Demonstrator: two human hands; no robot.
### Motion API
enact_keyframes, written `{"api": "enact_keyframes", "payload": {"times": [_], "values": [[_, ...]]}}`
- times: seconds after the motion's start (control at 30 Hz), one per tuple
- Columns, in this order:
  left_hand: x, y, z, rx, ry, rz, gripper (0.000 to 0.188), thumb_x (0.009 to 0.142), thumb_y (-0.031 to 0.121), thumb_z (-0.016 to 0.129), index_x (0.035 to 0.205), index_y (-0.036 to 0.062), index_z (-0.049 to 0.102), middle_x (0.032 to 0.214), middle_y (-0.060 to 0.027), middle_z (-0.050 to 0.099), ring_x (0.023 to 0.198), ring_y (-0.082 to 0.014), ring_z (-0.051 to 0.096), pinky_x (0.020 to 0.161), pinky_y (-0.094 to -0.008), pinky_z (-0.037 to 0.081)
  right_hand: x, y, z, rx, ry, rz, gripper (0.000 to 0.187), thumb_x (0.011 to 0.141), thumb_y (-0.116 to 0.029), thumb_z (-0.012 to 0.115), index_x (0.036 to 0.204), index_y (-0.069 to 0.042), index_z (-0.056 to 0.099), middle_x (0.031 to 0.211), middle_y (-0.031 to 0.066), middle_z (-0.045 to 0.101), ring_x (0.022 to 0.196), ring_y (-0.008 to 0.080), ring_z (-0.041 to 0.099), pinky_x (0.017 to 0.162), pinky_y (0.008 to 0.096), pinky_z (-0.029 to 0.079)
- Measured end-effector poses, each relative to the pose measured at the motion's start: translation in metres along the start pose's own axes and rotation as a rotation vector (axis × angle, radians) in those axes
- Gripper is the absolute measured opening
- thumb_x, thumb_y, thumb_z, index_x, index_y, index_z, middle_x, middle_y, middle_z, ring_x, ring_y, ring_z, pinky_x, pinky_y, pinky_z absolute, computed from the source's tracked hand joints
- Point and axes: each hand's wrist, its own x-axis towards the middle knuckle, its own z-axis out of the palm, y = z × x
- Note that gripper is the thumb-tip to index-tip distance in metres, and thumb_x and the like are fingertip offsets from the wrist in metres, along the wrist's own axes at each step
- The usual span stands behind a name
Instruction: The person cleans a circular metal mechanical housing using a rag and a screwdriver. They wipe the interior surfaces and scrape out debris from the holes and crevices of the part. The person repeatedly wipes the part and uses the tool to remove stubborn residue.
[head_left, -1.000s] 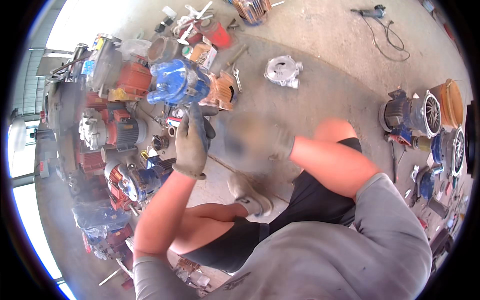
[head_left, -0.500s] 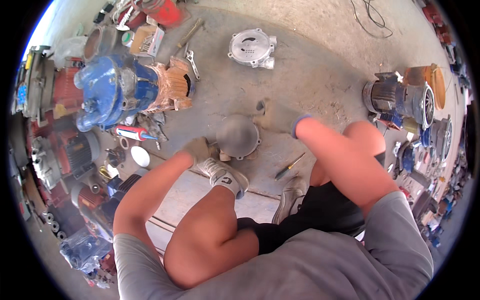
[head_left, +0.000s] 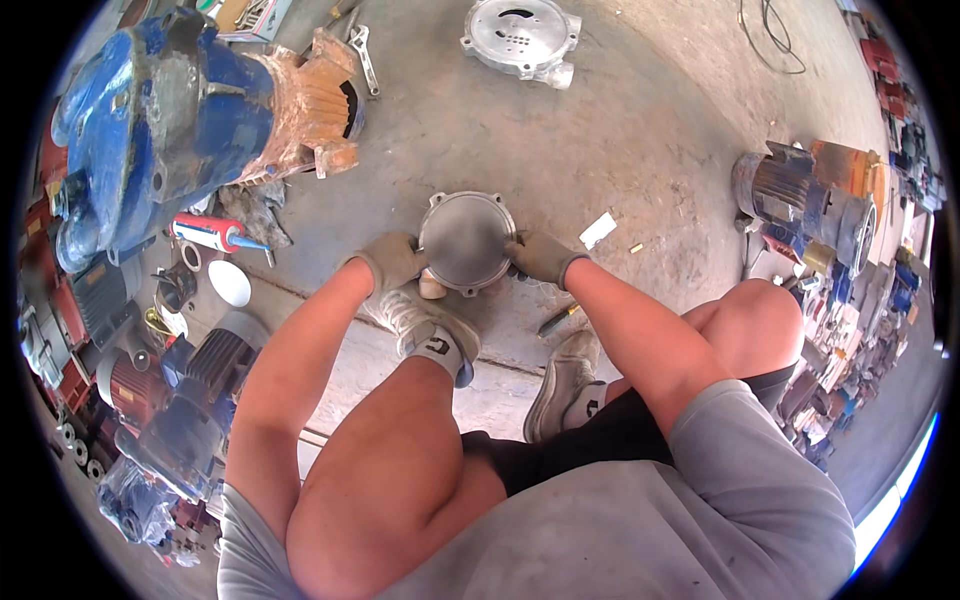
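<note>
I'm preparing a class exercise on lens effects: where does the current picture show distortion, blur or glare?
Head view, outer area: fisheye bowing inside a black surround; head view, centre: the round metal part has a smeared grey face, while its rim looks crisper; head view, lower right: a glaring white strip carries a blue fringe.

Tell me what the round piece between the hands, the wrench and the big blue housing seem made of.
Round piece: probably cast metal, dull grey, judging by its lugged rim; its middle is blurred. Wrench: likely steel, from its bright silvery shine. Blue housing: apparently painted metal, fairly glossy, with worn, greyish patches.
</note>
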Motion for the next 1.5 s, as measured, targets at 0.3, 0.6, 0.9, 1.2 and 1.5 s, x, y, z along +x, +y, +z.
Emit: {"api": "enact_keyframes", "payload": {"times": [0.3, 0.6, 0.9, 1.2, 1.5], "values": [[-0.048, 0.018, -0.010, -0.489, 0.076, 0.063, 0.046, 0.104, 0.037, 0.071, 0.119, -0.0068, 0.076, 0.097, -0.0137, 0.078, 0.085, -0.0178, 0.072, 0.076, -0.0353, 0.058, -0.074, -0.062, -0.024, -0.378, 0.305, -0.174, 0.053, 0.106, -0.052, 0.062, 0.105, -0.002, 0.080, 0.094, 0.0224, 0.080, 0.097, 0.0438, 0.077, 0.092, 0.0541, 0.059], [-0.164, 0.128, -0.056, -0.445, 0.228, 0.280, 0.056, 0.104, 0.051, 0.074, 0.092, -0.0031, 0.075, 0.070, -0.0048, 0.066, 0.066, -0.0106, 0.058, 0.061, -0.0360, 0.047, -0.279, -0.160, -0.089, -0.615, 0.597, -0.257, 0.055, 0.093, -0.058, 0.079, 0.084, -0.004, 0.078, 0.077, 0.0200, 0.074, 0.076, 0.0397, 0.076, 0.070, 0.0491, 0.059], [-0.171, 0.156, -0.068, -0.421, 0.297, 0.261, 0.064, 0.101, 0.056, 0.074, 0.092, -0.0069, 0.078, 0.071, -0.0161, 0.069, 0.069, -0.0163, 0.065, 0.068, -0.0400, 0.054, -0.289, -0.146, -0.097, -0.449, 0.727, -0.334, 0.052, 0.091, -0.053, 0.083, 0.088, -0.001, 0.080, 0.076, 0.0208, 0.073, 0.071, 0.0379, 0.075, 0.066, 0.0462, 0.057], [-0.063, 0.071, -0.016, -0.531, 0.224, 0.190, 0.073, 0.103, 0.067, 0.067, 0.097, -0.0052, 0.077, 0.079, -0.0082, 0.073, 0.071, -0.0209, 0.066, 0.070, -0.0405, 0.053, -0.102, -0.047, -0.067, -0.414, 0.481, -0.203, 0.070, 0.104, -0.068, 0.060, 0.099, -0.001, 0.081, 0.091, 0.0239, 0.079, 0.091, 0.0438, 0.077, 0.087, 0.0527, 0.059], [-0.004, -0.008, 0.013, -0.454, 0.162, -0.034, 0.077, 0.099, 0.073, 0.068, 0.098, -0.0032, 0.079, 0.086, -0.0116, 0.076, 0.076, -0.0218, 0.069, 0.075, -0.0393, 0.055, -0.022, -0.045, -0.004, -0.218, 0.345, -0.050, 0.076, 0.107, -0.070, 0.053, 0.108, 0.001, 0.080, 0.101, 0.0259, 0.079, 0.103, 0.0436, 0.077, 0.095, 0.0515, 0.057]]}}
